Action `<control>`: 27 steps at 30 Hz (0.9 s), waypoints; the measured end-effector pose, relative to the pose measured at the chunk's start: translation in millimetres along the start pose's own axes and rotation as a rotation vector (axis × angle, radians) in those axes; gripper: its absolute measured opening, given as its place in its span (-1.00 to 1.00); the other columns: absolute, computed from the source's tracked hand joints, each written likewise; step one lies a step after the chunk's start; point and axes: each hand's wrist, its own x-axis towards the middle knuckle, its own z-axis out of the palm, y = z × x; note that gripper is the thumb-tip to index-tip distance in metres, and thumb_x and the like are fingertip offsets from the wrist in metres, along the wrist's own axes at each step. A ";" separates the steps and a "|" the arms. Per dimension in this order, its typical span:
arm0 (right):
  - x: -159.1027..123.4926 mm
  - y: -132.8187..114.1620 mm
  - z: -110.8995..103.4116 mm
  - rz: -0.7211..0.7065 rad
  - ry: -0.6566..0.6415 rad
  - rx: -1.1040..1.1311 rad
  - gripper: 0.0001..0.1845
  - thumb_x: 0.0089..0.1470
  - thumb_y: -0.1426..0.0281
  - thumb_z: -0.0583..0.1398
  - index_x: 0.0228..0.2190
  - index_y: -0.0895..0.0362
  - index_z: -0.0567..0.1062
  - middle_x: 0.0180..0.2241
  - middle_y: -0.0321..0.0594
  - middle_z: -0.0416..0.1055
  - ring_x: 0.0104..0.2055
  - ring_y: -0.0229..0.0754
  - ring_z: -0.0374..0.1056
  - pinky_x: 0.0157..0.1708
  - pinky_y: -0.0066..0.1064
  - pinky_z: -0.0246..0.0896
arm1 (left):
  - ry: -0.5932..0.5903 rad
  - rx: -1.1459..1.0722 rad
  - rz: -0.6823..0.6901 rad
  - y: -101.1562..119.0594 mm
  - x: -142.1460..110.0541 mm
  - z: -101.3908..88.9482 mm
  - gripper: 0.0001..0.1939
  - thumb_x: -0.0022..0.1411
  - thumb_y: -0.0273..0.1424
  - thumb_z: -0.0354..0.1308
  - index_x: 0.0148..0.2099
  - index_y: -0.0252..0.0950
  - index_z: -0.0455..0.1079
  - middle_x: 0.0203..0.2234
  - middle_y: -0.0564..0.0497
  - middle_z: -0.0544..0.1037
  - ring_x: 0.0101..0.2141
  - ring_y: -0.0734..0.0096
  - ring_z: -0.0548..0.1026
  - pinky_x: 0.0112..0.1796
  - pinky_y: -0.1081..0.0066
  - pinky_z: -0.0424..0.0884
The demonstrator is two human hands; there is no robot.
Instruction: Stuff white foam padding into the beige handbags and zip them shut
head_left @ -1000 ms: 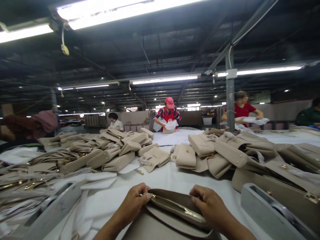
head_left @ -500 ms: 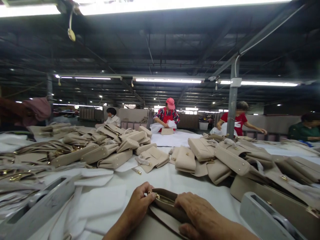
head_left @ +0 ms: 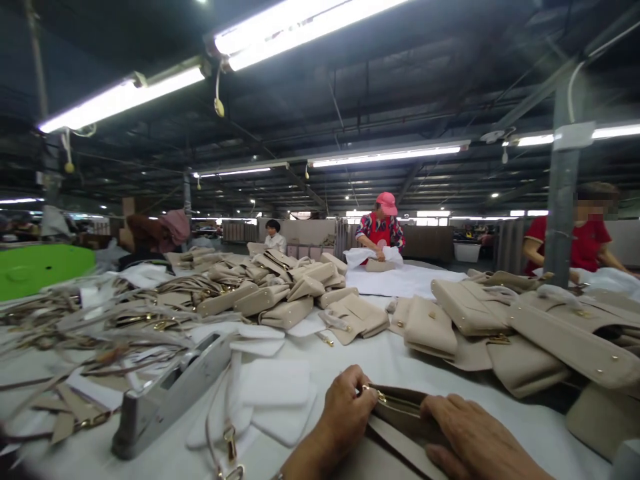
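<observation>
A beige handbag (head_left: 367,460) lies in front of me at the bottom of the view, its top opening spread apart and a gold zip showing inside. My left hand (head_left: 345,417) pinches the left end of the opening, close to the gold zip pull (head_left: 381,396). Over the right side of the opening, my right hand (head_left: 475,430) grips the bag, its fingertips on the rim and the thumb lower down. Much of the bag is cut off by the frame.
Beige bags (head_left: 300,303) are heaped ahead, with more bags (head_left: 465,307) to the right. White foam sheets (head_left: 275,383), a grey tape dispenser (head_left: 170,393) and loose straps (head_left: 75,373) lie left. A co-worker in a pink cap (head_left: 383,227) stands across the table.
My view has turned left, so the scene sits further right and more of the straps shows. Both hands keep their hold on the handbag, with little visible movement.
</observation>
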 end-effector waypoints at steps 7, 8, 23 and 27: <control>-1.3 -7.4 -9.4 -0.242 -0.011 0.138 -0.53 -0.12 0.43 0.16 -0.08 -0.01 0.39 -0.08 -0.24 0.35 -0.03 -0.07 0.20 0.03 -0.22 0.02 | -0.035 -0.071 0.011 -2.7 -5.0 1.0 -0.86 0.07 -0.33 0.03 -0.45 -0.27 0.19 -0.51 0.08 0.36 -0.46 0.46 0.26 -0.42 0.47 0.16; 0.9 -11.3 -11.6 -0.257 -0.017 0.149 -0.57 -0.15 0.45 0.16 -0.15 0.02 0.40 -0.11 -0.25 0.36 -0.05 -0.09 0.20 0.01 -0.25 0.03 | -0.042 -0.081 0.017 -3.0 -5.2 0.9 -0.85 0.08 -0.32 0.03 -0.45 -0.27 0.18 -0.50 0.07 0.37 -0.45 0.46 0.26 -0.42 0.47 0.16; -46.8 18.0 -37.8 -0.287 -0.059 0.124 -0.83 0.02 0.29 0.13 -0.38 0.03 0.52 -0.11 -0.18 0.42 0.01 0.01 0.21 0.18 -0.02 -0.21 | 0.019 0.180 0.037 7.7 -3.8 -1.7 -0.88 0.10 -0.38 0.01 -0.47 -0.27 0.21 -0.53 0.07 0.38 -0.43 0.41 0.32 -0.40 0.45 0.13; -55.3 37.2 -31.0 -0.250 0.015 0.278 -0.70 0.11 0.14 0.08 -0.42 0.01 0.53 -0.22 -0.16 0.46 -0.08 -0.03 0.27 0.18 -0.07 -0.17 | 0.007 0.203 0.039 11.1 -9.4 -6.7 -0.89 0.08 -0.39 0.03 -0.47 -0.27 0.23 -0.54 0.08 0.38 -0.45 0.42 0.32 -0.42 0.45 0.11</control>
